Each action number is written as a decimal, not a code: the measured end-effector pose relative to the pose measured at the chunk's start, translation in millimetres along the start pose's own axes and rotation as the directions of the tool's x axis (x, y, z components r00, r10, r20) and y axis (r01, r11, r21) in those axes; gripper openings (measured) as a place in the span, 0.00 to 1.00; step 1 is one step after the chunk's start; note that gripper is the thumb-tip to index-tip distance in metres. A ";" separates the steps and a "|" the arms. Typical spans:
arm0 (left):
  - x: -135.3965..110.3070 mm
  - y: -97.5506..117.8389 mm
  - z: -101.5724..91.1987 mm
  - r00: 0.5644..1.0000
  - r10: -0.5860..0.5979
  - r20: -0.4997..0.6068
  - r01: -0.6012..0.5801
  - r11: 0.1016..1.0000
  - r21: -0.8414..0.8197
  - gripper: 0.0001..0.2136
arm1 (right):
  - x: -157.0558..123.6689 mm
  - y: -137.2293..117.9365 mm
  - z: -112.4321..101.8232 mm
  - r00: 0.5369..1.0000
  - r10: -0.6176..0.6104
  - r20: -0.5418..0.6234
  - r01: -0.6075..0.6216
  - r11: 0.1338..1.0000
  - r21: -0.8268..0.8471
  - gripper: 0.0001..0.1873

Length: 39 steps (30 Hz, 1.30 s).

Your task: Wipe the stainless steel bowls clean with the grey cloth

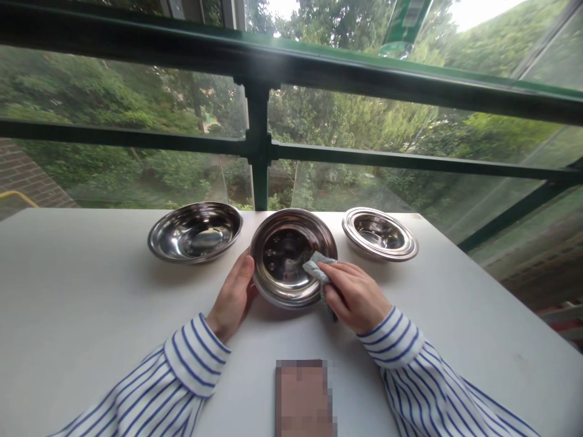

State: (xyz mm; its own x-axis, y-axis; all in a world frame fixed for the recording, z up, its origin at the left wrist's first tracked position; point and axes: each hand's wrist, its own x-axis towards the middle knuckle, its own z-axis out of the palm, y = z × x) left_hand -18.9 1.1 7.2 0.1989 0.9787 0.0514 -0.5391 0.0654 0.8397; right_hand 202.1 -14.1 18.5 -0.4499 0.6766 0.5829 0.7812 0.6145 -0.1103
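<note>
A shiny metal bowl [285, 255] is tilted toward me at the middle of the white table. My left hand [233, 294] grips its left rim, thumb on the edge and the other fingers mostly hidden behind it. In my right hand [355, 292] is a bunched light grey cloth [316, 267], pressed to the bowl's inner right side. Part of the cloth hangs below my fingers, over the rim. Small round marks or reflections show on the bowl's bottom.
On the white table [113, 328], another metal bowl [195, 233] stands at the left and a smaller wide-rimmed one [380, 233] at the right. A pixelated flat brownish object [303, 397] lies near me. Behind the table's far edge runs a dark green railing [259, 115] with glass.
</note>
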 end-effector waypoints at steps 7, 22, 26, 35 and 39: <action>1.1 -0.7 0.3 0.999 0.049 0.009 -0.050 0.998 0.049 0.22 | -0.8 -20.0 10.7 0.982 -0.060 0.176 0.064 0.998 -0.017 0.18; 0.6 -2.7 -10.0 0.999 -0.037 0.002 0.037 0.995 0.094 0.33 | 1.0 -39.6 15.1 0.948 -0.128 0.290 0.093 0.987 0.130 0.22; 2.2 -2.1 -8.2 0.997 0.030 -0.065 -0.024 0.995 0.096 0.28 | -0.1 -40.7 12.7 0.936 -0.136 0.325 0.102 0.988 0.120 0.24; -0.1 3.8 -0.1 1.000 0.023 -0.015 -0.023 0.999 0.025 0.24 | -4.0 -33.2 20.2 0.968 -0.089 0.236 0.092 0.996 0.000 0.21; -1.2 5.4 1.7 0.999 -0.024 -0.043 0.022 0.999 -0.049 0.24 | -2.5 -39.2 23.2 0.959 -0.136 0.248 0.126 0.991 0.053 0.22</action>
State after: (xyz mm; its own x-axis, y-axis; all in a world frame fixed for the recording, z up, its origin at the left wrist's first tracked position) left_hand -20.6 -0.1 12.6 0.1759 0.9844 0.0081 -0.5741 0.0959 0.8131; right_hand 162.5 -30.4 2.7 -0.6448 0.6663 0.3744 0.6941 0.7156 -0.0783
